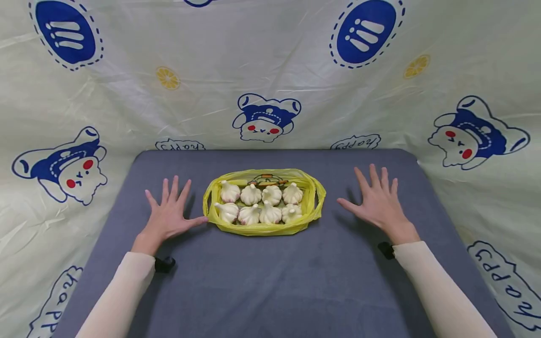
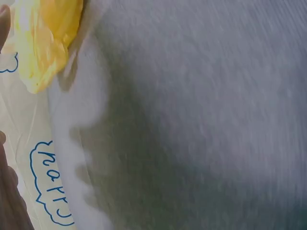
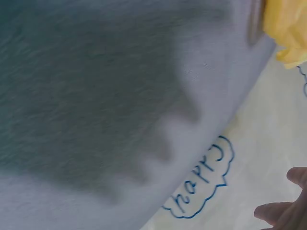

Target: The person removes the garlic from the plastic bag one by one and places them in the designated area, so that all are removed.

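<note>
A yellow bag (image 1: 253,230) of garlic bulbs (image 1: 270,214) sits near the far edge of the counter (image 1: 270,286), midway between its sides. The left hand (image 1: 168,217) and right hand (image 1: 382,206) spread their fingers wide, holding nothing; whether the left thumb touches the bag I can't tell. Its film looks soft and slippery, the load modest: best gripped by both end loops (image 1: 321,193).

Plain off-white sleeves (image 1: 120,295) down to the wrists — small black devices (image 1: 165,265) beside both cuffs

bag (image 1: 262,229): yellow | garlic (image 1: 270,213): white | tabletop (image 1: 270,281): grey-blue | backdrop (image 1: 270,61): whitish, blue bear print
</note>
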### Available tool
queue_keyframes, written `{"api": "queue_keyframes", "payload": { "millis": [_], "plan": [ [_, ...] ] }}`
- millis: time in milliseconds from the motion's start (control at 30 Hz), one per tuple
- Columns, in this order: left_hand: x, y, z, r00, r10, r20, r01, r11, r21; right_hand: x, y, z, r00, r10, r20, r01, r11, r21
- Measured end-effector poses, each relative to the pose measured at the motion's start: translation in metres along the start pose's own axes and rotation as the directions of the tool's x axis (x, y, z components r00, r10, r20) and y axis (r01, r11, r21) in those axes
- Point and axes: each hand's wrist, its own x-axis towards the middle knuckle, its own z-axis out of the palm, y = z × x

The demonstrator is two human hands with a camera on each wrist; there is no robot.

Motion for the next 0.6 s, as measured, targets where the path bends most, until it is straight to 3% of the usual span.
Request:
{"api": "queue_keyframes", "payload": {
  "millis": [333, 600],
  "plan": [
    [0.005, 0.02, 0.013, 1.0, 0.024, -0.016, -0.026, 0.989, -0.149, 0.012, -0.041, -0.011, 0.998, -0.064, 0.023, 0.062, 0.995, 0.073],
    [0.008, 0.038, 0.022, 0.999, 0.023, -0.037, -0.032, 0.962, -0.27, 0.023, -0.079, -0.011, 0.99, -0.128, 0.058, 0.12, 0.984, 0.133]
  ]
}}
